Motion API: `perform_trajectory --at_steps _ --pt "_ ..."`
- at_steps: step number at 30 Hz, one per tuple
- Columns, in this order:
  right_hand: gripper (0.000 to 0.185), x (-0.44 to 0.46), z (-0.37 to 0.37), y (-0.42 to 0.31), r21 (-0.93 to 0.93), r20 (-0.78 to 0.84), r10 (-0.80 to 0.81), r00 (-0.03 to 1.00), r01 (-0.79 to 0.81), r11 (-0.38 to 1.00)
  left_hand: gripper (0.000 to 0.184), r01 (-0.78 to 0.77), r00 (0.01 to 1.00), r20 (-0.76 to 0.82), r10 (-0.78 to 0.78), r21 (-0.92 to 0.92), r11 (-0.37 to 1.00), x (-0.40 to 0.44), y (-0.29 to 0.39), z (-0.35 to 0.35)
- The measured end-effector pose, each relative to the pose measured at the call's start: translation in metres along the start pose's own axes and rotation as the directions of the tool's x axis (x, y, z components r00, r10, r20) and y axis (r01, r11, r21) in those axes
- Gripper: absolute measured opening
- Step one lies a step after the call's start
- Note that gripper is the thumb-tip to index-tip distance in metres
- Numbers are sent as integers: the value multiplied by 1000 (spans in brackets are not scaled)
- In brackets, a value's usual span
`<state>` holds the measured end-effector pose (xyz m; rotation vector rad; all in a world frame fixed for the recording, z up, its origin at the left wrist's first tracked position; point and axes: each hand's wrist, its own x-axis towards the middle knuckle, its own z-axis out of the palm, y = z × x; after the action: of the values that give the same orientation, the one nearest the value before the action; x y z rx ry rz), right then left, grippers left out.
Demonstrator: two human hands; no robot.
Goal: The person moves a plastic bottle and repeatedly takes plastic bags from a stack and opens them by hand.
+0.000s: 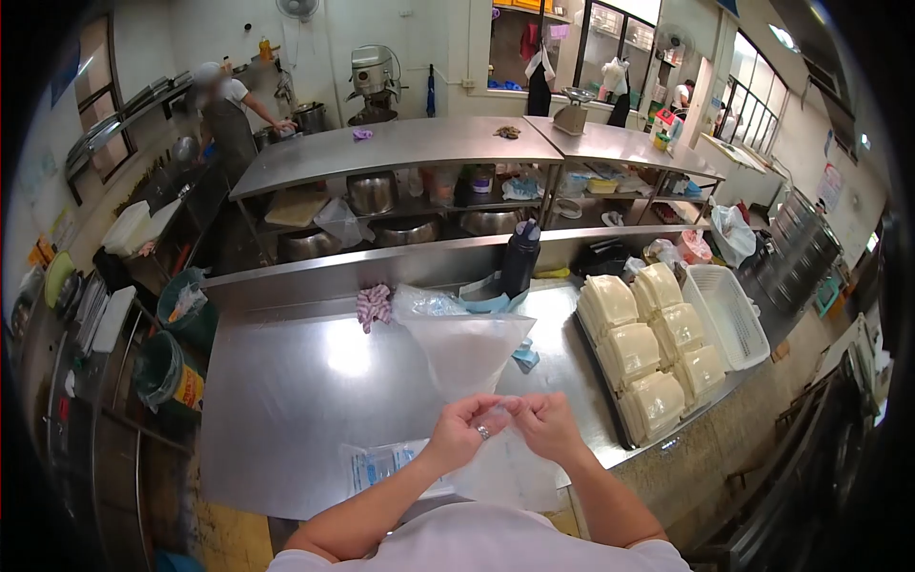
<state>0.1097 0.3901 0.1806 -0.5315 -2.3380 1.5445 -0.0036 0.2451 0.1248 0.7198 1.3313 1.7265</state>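
Note:
Close to my body, over the steel table [276,410], my left hand [462,434] and my right hand [550,429] meet with fingers pinched on the edge of a clear plastic bag [510,467]. The bag hangs down below them. A ring shows on my left hand. Just beyond my hands lies a pile of clear plastic bags [462,338]. By my left forearm is a clear packet with blue print [381,464]. To the right, several cream-coloured packs in clear wrap [631,350] sit in two rows on a dark tray [610,410].
A dark bottle [519,259] stands at the table's back, near a striped cloth [374,307] and a blue cloth [525,356]. A white plastic basket [729,319] is right of the packs. Bins [164,367] stand left. A person [229,119] works at the far left.

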Motion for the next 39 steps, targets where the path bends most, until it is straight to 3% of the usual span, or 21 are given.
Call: perform_trajectory --at_steps 1,4,5,7,8,10,11,14,15,16,18,20,22,25,29,31,34,35,37,38,39 --pt "38 1 1 2 22 -3 22 1000 -22 1000 26 40 999 -13 -40 -39 998 1 3 -4" --pt "44 9 9 16 50 -66 5 998 -1 999 14 -165 977 134 168 -35 986 4 6 -20" --pt "46 14 12 21 52 -93 -14 996 19 998 12 -129 985 85 149 -205 970 3 8 -19" --pt "42 30 8 27 259 -185 150 971 -99 961 10 -73 996 3 87 -525 848 -2 27 -12" --pt "40 39 4 27 362 -219 238 946 -148 921 11 -85 984 73 160 -595 800 2 34 -19" --pt "34 55 -14 3 852 -15 205 979 -95 514 13 -82 931 190 313 -724 684 12 56 -45" --pt "30 64 -22 -11 972 71 142 987 -101 211 13 -79 978 85 189 -689 721 16 71 -49" --pt "27 96 -38 -34 930 197 106 975 -220 293 13 35 964 -203 -170 -539 842 37 109 -61" --pt "26 123 -44 3 796 211 110 971 -237 557 12 123 925 -268 -268 -458 880 52 111 -70" --pt "26 137 -32 18 685 154 202 967 -252 684 10 215 872 -340 -352 -379 900 65 105 -79" --pt "26 152 4 43 401 -4 344 939 -314 861 12 206 857 -309 -412 -526 825 91 60 -88" --pt "23 167 46 119 628 4 419 908 -328 705 15 244 858 -246 -451 -578 779 117 -12 -121" --pt "21 153 55 122 610 36 485 874 -404 682 18 343 856 -156 -493 -543 766 120 -93 -160" --pt "23 140 59 142 598 35 476 879 -400 695 15 388 814 -151 -561 -576 719 107 -122 -145" --pt "25 126 44 208 452 16 638 770 -575 682 16 282 817 -346 -461 -458 843 92 -123 -141" --pt "29 98 34 225 210 60 625 778 -622 754 18 247 792 -428 -436 -429 869 76 -81 -126" --pt "32 44 55 230 -195 138 633 762 -606 771 25 268 791 -548 -272 -88 959 37 -114 -121" --pt "32 29 68 227 -329 162 639 752 -570 753 26 307 817 -543 -195 123 944 20 -128 -112" --pt "30 4 97 228 -402 96 522 847 -447 799 29 332 874 -483 -49 521 786 -14 -153 -92" --pt "29 -7 108 230 -440 70 454 888 -381 813 35 248 919 -391 48 670 700 -29 -155 -83" --pt "26 -13 111 245 -308 46 464 885 -429 849 42 151 951 -279 132 794 588 -43 -150 -73"
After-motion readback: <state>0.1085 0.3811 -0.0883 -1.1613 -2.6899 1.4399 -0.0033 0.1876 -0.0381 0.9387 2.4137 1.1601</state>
